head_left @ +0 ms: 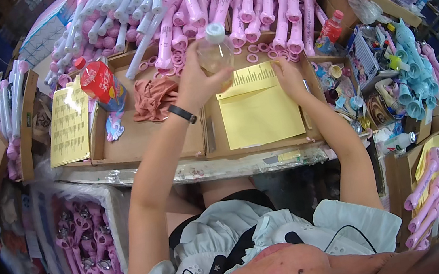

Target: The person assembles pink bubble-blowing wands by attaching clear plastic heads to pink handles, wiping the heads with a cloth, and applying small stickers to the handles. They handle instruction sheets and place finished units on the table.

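My left hand is wrapped round a clear bottle with a white cap, which holds some yellowish liquid. The bottle is above the far edge of a cardboard tray. Across from it, my right hand has its fingers closed at the upper right edge of a yellow printed sheet. Below that strip, a plain yellow paper lies in the tray's right compartment. Small pink rings are scattered just beyond the sheet.
Pink plastic wand handles and white tubes are heaped at the back. In the left compartment lie a brown cloth and a red-labelled bottle. Turquoise cone-shaped parts stand right; a bin of pink pieces sits lower left.
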A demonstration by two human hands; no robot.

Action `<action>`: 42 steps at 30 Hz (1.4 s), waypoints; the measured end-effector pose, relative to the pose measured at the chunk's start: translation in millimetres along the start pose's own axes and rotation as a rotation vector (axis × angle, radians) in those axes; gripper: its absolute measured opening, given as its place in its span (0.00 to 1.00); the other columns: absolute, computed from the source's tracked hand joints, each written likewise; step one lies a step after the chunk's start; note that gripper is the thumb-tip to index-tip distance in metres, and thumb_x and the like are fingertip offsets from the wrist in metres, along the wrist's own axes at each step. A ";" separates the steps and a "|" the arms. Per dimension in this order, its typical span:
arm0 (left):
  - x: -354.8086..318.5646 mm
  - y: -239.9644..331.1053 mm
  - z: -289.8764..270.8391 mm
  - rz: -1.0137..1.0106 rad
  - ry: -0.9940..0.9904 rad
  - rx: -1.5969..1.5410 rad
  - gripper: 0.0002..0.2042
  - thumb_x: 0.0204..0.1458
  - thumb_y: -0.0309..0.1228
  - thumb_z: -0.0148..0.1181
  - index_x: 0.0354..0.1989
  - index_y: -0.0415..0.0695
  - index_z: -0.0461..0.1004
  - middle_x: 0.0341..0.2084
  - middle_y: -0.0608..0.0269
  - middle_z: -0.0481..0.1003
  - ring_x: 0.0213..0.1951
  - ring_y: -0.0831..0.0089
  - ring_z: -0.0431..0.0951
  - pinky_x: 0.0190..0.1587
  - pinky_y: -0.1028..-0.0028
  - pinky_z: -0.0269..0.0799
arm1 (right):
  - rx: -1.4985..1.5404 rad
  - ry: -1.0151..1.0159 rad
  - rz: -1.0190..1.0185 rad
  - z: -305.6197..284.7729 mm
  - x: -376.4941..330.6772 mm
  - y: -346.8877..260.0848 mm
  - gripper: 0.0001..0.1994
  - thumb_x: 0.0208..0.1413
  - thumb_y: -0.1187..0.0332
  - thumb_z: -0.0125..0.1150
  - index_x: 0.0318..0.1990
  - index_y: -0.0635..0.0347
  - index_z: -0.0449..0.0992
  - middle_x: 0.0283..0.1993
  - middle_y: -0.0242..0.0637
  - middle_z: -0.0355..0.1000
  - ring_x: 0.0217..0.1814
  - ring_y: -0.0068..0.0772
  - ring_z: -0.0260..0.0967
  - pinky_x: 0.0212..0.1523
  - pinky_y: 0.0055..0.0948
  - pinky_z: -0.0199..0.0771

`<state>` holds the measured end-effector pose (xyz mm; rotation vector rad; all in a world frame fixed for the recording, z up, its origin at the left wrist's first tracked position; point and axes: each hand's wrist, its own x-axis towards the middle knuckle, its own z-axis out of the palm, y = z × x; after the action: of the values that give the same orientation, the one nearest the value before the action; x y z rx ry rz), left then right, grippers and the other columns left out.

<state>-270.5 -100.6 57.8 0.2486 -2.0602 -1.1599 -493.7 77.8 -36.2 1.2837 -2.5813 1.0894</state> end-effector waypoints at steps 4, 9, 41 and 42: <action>-16.2 -20.6 23.9 -0.245 -0.047 -0.048 0.41 0.39 0.33 0.71 0.59 0.36 0.50 0.51 0.52 0.64 0.54 0.65 0.65 0.56 0.67 0.62 | -0.165 -0.093 0.065 8.5 -0.4 5.3 0.15 0.56 0.61 0.53 0.44 0.61 0.66 0.42 0.52 0.71 0.44 0.54 0.68 0.42 0.49 0.66; -26.0 -44.3 44.1 -0.207 -0.019 0.029 0.42 0.39 0.34 0.70 0.60 0.36 0.49 0.53 0.49 0.62 0.56 0.62 0.63 0.58 0.66 0.59 | -0.393 0.033 0.007 5.6 -8.4 -11.0 0.25 0.50 0.62 0.60 0.53 0.64 0.61 0.53 0.48 0.62 0.55 0.53 0.59 0.51 0.47 0.63; -237.9 57.4 -126.2 0.067 -0.091 0.020 0.17 0.52 0.35 0.59 0.48 0.40 0.70 0.47 0.53 0.71 0.51 0.59 0.69 0.55 0.60 0.62 | 0.410 0.144 0.121 -6.4 -2.7 -33.0 0.28 0.51 0.64 0.65 0.54 0.71 0.60 0.43 0.50 0.70 0.30 0.40 0.73 0.24 0.30 0.78; -277.3 71.2 -160.1 -0.102 -0.095 -0.018 0.16 0.54 0.32 0.57 0.49 0.38 0.70 0.45 0.52 0.73 0.48 0.58 0.72 0.50 0.68 0.68 | 0.037 0.406 -0.200 -8.4 -1.7 -39.4 0.30 0.50 0.63 0.66 0.54 0.73 0.60 0.43 0.52 0.70 0.36 0.42 0.72 0.30 0.34 0.77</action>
<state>47.4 -27.9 22.8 0.2978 -2.1393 -1.2729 -466.3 68.2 -8.2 1.1530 -2.1018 1.2145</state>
